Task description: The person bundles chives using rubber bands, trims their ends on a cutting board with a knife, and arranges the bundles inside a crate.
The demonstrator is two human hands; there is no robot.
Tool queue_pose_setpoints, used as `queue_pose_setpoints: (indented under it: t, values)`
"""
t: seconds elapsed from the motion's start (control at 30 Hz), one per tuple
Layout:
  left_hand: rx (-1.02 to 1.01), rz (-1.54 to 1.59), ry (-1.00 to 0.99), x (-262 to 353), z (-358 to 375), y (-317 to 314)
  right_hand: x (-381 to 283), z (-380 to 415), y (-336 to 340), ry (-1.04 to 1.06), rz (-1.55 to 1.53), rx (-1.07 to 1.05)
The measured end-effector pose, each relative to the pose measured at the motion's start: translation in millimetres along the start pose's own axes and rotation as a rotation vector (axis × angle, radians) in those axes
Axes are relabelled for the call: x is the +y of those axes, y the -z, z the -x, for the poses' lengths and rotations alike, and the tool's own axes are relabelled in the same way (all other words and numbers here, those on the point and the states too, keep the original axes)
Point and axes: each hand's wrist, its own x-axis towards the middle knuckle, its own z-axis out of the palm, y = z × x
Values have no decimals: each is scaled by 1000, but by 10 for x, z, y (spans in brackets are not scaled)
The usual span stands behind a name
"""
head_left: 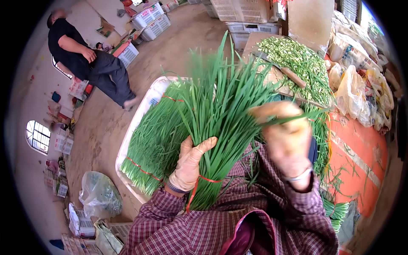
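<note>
My left hand [192,163], in a pale glove, is closed around a large bunch of garlic chives [225,110] in front of my chest. A red tie [210,179] circles the bunch below the hand, with a loose end hanging down. The leaf tips fan upward, and some are blurred. Just right of the leaves is my right hand [289,136], also gloved and smeared by motion. One long leaf crosses in front of it; whether the fingers grip anything cannot be made out. Left of the bunch, more tied chives [157,131] lie in a white crate [123,155].
Chopped chive pieces [293,51] and a wooden-handled knife [293,77] lie on a board at the upper right. Plastic bags [357,93] sit beyond an orange surface [361,157]. A person in dark clothes [91,55] is at the upper left. White crates [153,25] stand behind.
</note>
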Motion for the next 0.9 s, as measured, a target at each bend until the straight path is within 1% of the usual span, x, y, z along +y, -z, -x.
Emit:
queue_pose_setpoints:
  t: [0.03,0.07,0.1,0.17,0.23,0.27,0.3,0.37,0.4,0.43,0.53,0.6,0.63,0.7,0.77,0.83,0.87,0.9]
  values:
    - [-2,1,8,-77,-6,-30,-116,-42,-166,147,451,-206]
    - [2,15,-35,-151,-10,-57,-39,-52,-285,257,471,-274]
    - [8,28,-78,-188,2,-80,125,-5,-360,263,501,-302]
    - [7,32,-59,-185,46,-101,343,103,-374,184,582,-252]
    - [46,66,-54,-273,31,-55,515,223,-255,303,551,-250]
    - [81,-30,-134,-348,36,-47,548,282,-235,250,528,-253]
    - [79,-32,-124,-391,36,-31,567,339,-217,193,507,-252]
    - [105,39,-40,-433,30,-40,622,359,-197,183,454,-218]
    - [121,11,-38,-424,46,-70,638,356,-200,185,396,-190]
    - [123,11,-36,-416,60,-85,635,355,-225,88,337,-161]
    - [137,-55,-86,-411,67,-108,640,264,-212,57,293,-148]
    - [126,16,-50,-425,44,-115,552,173,-216,61,478,-165]
    - [125,13,-48,-428,52,-139,508,124,-210,59,478,-162]
    - [136,7,-84,-426,78,-209,442,32,-195,137,609,-226]
    - [100,17,-84,-399,84,-232,448,-14,-187,110,600,-240]
    - [70,19,-113,-390,98,-244,476,-38,-168,-2,664,-320]
    - [68,20,-113,-398,94,-238,512,-35,-165,-98,688,-331]
    - [77,4,-113,-412,87,-227,556,-16,-164,-97,689,-331]
